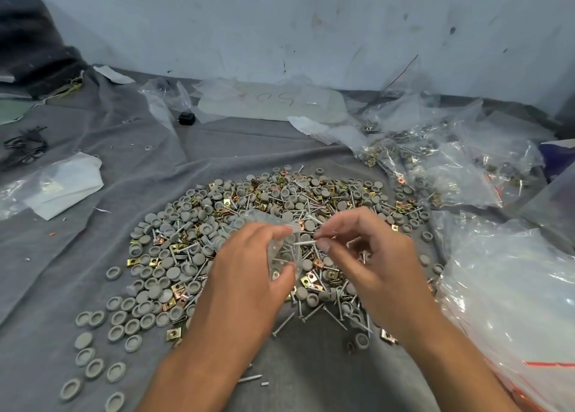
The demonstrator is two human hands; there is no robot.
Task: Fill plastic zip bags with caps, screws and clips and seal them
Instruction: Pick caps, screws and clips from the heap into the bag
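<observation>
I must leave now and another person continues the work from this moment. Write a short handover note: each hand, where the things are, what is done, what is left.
Left hand: holds a small clear zip bag open above the pile.
Right hand: pinches a screw, its tip at the bag's mouth.
Loose pile of grey caps, screws and brass clips lies on the grey cloth, in front of both hands.
Filled bags lie at far right; more clear bags at near right.
Done: some bags are filled; something is already in the held one.
Left: drop in the screw, finish filling this bag, seal it, then bag the rest of the pile.
</observation>
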